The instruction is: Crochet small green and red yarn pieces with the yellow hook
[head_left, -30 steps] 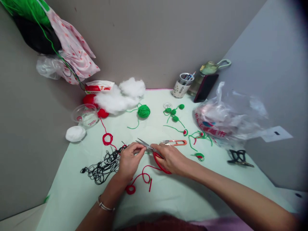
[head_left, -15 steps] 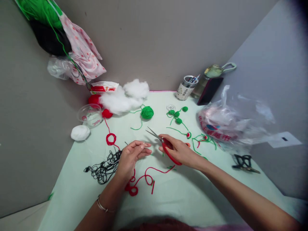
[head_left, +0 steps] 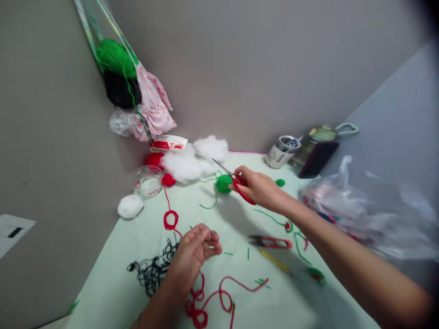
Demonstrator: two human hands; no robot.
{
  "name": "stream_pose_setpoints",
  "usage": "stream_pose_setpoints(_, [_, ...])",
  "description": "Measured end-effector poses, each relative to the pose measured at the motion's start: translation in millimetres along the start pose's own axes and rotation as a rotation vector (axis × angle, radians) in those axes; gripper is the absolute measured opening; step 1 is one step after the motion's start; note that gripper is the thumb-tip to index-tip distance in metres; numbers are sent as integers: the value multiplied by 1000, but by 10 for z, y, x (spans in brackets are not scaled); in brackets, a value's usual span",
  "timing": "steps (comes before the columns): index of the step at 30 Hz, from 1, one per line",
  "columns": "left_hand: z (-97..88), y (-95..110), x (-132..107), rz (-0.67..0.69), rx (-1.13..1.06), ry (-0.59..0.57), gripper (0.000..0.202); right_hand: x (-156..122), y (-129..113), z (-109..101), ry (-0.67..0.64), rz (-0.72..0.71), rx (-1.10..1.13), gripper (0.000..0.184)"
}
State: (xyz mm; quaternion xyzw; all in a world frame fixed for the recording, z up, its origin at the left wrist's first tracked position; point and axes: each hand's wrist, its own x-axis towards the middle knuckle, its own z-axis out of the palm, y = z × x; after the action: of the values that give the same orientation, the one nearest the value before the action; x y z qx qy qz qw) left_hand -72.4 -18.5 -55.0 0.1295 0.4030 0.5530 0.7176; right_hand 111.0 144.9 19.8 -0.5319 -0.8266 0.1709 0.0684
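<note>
My right hand [head_left: 262,188] grips red-handled scissors [head_left: 230,176], raised over the pale green table [head_left: 113,283], blades pointing up-left toward the white stuffing [head_left: 192,160]. A green yarn ball [head_left: 222,183] lies just below the scissors. My left hand [head_left: 197,250] rests lower on the table with fingertips pinched together; whatever it pinches is too small to see. Beside it lie a tangle of black thread [head_left: 152,272] and loose red yarn [head_left: 209,301].
Red thread snips [head_left: 272,241] and a yellow stick [head_left: 274,261] lie right of my left hand. A clear cup [head_left: 147,182], white ball [head_left: 130,206], tin [head_left: 283,151], bottle [head_left: 317,137], phone [head_left: 317,159] and plastic bag [head_left: 370,205] ring the table. Bags hang in the corner [head_left: 137,96].
My right hand has lifted the scissors away from my left hand, up and toward the green yarn ball. The camera tilted upward. My left hand stayed pinched near the black thread.
</note>
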Motion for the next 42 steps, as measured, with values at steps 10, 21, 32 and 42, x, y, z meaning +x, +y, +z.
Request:
stream_pose_setpoints(10, [-70, -109, 39, -15, -81, -37, 42, 1858, -640, 91, 69, -190, -146, 24])
stream_pose_setpoints(21, [-75, 55, 28, -71, -216, 22, 39, 2245, -1016, 285, 90, -335, -43, 36])
stream_pose_setpoints(32, [25, -18, -39, -19, -119, 106, 44, -513, -360, 384, -20, -536, 348, 43])
stream_pose_setpoints(42, [88, -387, -72, 20, 161, -59, 41, -1344, -152, 871, 388, -528, 86, 19])
